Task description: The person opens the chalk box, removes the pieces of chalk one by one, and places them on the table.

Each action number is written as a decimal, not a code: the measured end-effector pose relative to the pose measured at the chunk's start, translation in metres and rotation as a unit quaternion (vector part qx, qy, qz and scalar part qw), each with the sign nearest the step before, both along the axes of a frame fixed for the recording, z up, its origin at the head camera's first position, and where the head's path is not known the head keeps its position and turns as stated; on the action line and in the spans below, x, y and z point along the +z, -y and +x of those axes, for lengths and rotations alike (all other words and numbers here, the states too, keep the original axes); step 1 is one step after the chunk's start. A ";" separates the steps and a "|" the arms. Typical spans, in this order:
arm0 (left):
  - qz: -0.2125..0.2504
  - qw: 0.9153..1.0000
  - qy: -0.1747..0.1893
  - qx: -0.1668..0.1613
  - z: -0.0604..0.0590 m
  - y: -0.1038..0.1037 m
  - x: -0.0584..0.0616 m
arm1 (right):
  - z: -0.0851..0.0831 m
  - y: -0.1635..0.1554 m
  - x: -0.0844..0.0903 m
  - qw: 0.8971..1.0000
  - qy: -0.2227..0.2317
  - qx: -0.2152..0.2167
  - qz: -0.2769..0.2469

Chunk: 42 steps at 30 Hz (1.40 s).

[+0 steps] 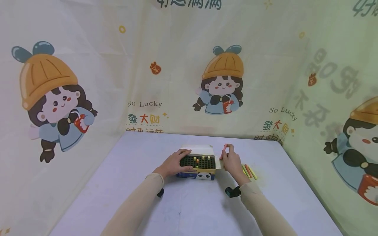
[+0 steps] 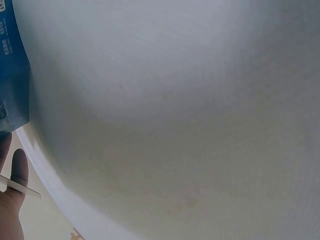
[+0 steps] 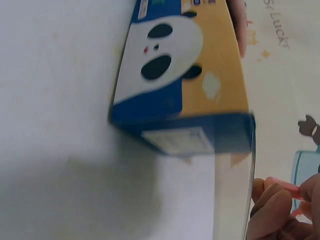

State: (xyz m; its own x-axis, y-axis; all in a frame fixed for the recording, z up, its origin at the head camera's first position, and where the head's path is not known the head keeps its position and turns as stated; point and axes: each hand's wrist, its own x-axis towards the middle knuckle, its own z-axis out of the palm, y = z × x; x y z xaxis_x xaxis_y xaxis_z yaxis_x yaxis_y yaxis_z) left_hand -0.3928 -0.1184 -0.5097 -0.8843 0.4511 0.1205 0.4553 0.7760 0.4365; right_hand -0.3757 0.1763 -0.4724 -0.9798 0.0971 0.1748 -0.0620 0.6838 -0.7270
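A chalk box (image 1: 196, 176), blue and yellow with a panda face, stands on the table with its white lid (image 1: 200, 149) folded back. Inside is a black grid holder (image 1: 189, 161) with several short chalk ends showing, yellow, white and orange. My left hand (image 1: 174, 164) grips the box's left end, thumb along the front edge and fingers toward the back. Just right of the box, my right hand (image 1: 232, 163) pinches a pink chalk stick (image 1: 224, 148), held upright. In the right wrist view the pink chalk is partly hidden by the fingers.
Several loose chalk sticks (image 1: 249, 172), yellow-green and orange, lie on the white table (image 1: 189, 209) just right of my right hand. A printed cloth (image 1: 177, 82) with cartoon figures hangs behind the table and along its sides.
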 end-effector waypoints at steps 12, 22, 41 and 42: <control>0.000 1.000 0.006 -0.002 0.000 -0.001 0.000 | 0.007 -0.042 -0.015 1.000 0.009 0.000 -0.003; 0.006 1.000 0.004 0.002 0.002 -0.001 -0.001 | 0.009 -0.068 -0.036 0.999 0.042 -0.002 0.034; 0.000 1.000 0.003 0.007 -0.001 -0.002 -0.003 | 0.014 -0.079 -0.031 0.991 0.104 -0.042 0.079; 0.000 1.000 0.003 0.007 -0.001 -0.002 -0.003 | 0.014 -0.079 -0.032 0.990 0.106 -0.044 0.080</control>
